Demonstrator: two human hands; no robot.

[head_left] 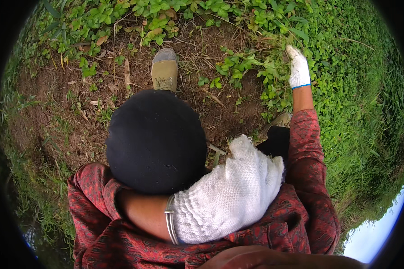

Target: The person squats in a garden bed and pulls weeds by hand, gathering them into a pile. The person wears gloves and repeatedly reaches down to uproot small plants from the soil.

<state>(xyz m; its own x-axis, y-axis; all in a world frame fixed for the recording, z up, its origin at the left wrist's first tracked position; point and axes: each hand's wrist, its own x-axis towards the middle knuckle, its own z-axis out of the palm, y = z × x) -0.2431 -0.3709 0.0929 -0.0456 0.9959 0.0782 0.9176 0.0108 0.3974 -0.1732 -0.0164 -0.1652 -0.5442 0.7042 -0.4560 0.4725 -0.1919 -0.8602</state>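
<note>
My right hand point(299, 66), in a white work glove with a blue cuff edge and soiled fingertips, reaches out at the upper right. Its fingers are among leafy green weeds point(271, 72) and thin stems, which cover whatever they grip. Across my lap lies my left hand point(232, 188) in a loose white knitted glove. The back of this hand faces up, and its fingers are hidden from view. A small pale stick point(217, 149) shows just beyond the left glove.
My dark-clothed knee point(156, 141) blocks part of the ground. One canvas shoe point(165, 69) stands on bare soil point(208, 43) with dry stalks; the other shoe point(279, 121) is partly covered. Dense low greenery point(350, 87) spreads along the right, and more leafy plants point(158, 16) grow ahead.
</note>
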